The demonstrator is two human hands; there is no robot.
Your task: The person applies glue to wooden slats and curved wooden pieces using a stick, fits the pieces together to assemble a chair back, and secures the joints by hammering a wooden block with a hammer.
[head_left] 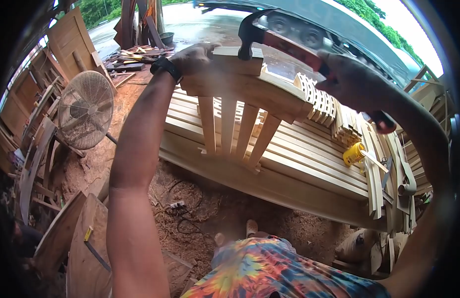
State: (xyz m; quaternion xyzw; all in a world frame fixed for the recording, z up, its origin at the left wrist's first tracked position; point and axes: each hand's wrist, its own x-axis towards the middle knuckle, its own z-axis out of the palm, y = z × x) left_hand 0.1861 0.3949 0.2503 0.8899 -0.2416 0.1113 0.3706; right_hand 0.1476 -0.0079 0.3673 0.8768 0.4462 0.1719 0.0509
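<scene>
My right hand [356,82] is wrapped round the handle of a claw hammer [292,48]. The hammer's head is at a small wood block [237,60], which rests on the curved top rail [250,89] of a chair back; whether they touch is unclear. At the rail's left end, beside the block, my left hand [195,58] grips the wood, its fingers partly hidden. Several slats [227,124] run down from the rail, spreading like a fan, over a stack of long boards.
Long planks [309,164] form the work surface. On its right lie a yellow container [354,154] and curved wood pieces [371,174]. A round fan [86,110] stands left. Cables [183,211] and shavings lie on the floor. A truck [339,35] is behind.
</scene>
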